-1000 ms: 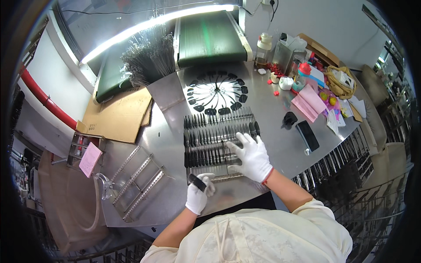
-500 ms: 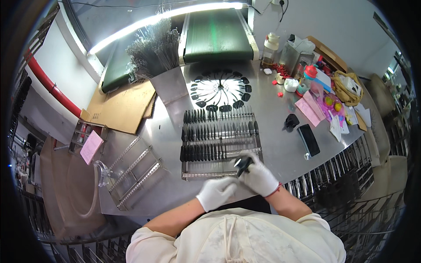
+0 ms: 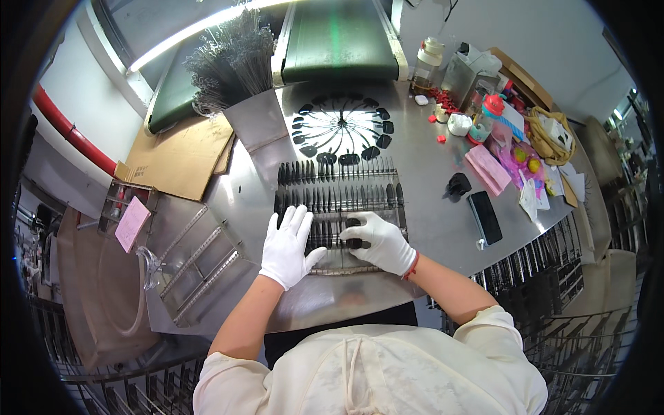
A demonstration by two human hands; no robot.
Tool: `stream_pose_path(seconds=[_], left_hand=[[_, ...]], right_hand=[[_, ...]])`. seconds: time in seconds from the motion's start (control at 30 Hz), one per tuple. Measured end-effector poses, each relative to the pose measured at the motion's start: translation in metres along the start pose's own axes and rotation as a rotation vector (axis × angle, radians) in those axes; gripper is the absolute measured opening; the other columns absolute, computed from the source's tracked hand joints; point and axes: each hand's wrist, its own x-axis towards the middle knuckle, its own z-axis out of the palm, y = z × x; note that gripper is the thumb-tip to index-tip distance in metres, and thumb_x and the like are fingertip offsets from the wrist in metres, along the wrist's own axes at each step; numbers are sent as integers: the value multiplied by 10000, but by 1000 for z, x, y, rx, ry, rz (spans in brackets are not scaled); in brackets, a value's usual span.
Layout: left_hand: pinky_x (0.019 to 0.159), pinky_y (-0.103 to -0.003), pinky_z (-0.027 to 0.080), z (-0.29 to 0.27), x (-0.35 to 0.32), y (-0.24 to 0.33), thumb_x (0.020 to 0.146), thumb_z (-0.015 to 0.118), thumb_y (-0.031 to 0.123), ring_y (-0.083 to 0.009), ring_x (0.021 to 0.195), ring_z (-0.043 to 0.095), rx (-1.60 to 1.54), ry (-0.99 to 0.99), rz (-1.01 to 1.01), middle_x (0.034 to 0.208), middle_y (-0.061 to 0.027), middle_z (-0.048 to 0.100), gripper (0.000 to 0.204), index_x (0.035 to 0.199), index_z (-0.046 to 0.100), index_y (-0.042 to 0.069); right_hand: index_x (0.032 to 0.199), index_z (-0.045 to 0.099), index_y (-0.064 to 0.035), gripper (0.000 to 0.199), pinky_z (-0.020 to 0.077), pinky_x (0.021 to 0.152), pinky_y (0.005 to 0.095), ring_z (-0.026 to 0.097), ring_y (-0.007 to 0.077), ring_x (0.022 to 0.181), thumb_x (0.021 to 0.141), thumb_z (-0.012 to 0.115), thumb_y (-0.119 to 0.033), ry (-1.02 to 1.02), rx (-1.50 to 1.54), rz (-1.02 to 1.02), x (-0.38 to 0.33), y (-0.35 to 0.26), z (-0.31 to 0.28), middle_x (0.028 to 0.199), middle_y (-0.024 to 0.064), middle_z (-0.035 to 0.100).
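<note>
The wire rack (image 3: 339,207) lies flat on the steel worktable (image 3: 429,173), directly under both gloved hands, its rows loaded with small dark, paddle-shaped pieces on thin stems. It looks like a light, stiff frame of thin rods; the pieces seated in it seem loose enough to slip out if it were tipped, so it would be best taken by its outer side bars and kept level, while a single piece (image 3: 354,243) is best pinched by its dark head, since the stem looks thin and easy to bend. The left hand (image 3: 287,243) lies palm down on the near left part of the rack, fingers spread and pointing away from the body, pressing flat and closed on nothing. The right hand (image 3: 379,241) sits just beside it on the near right rows, knuckles up, fingers curled inward around a small dark piece at the fingertips; it appears to pinch it, though the glove hides the exact contact. Both forearms come up from the lower edge, elbows bent, wrists nearly level with the table. Beyond the fingertips, further rows of the rack run on, then a round fan of the same dark pieces (image 3: 342,128). To the right of the right hand, well apart, lies a black phone (image 3: 485,216).
</note>
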Motion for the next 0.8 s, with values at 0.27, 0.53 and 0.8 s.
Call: stream_pose_path(seconds=[0.27,0.53,0.8], left_hand=[[1207,-560,281,0,1,-1,927,664,494,-366,1471,387,-1,-6,-6,1563,-187,451,756,1462,491,-11],[1187,-573,298,-11,9,7,894,709,471,-381,1450,411,-89,23,36,1532,-203,475,776,1454,481,-15],[1184,-559,303,-2,24,65,812,792,414,-375,1422,437,-187,-16,292,1487,-221,497,825,1436,480,-25]], right_hand=[[1143,759,-250,475,528,852,369,699,249,1015,683,869,-203,-56,-158,55,-25,14,-44,1378,91,653],[1154,755,-232,463,531,831,396,700,273,933,702,857,-246,-79,-341,-22,-35,23,-72,1334,111,667],[1123,759,-188,448,588,866,406,704,326,998,692,861,-122,-22,-50,36,-26,19,-50,1335,159,650]])
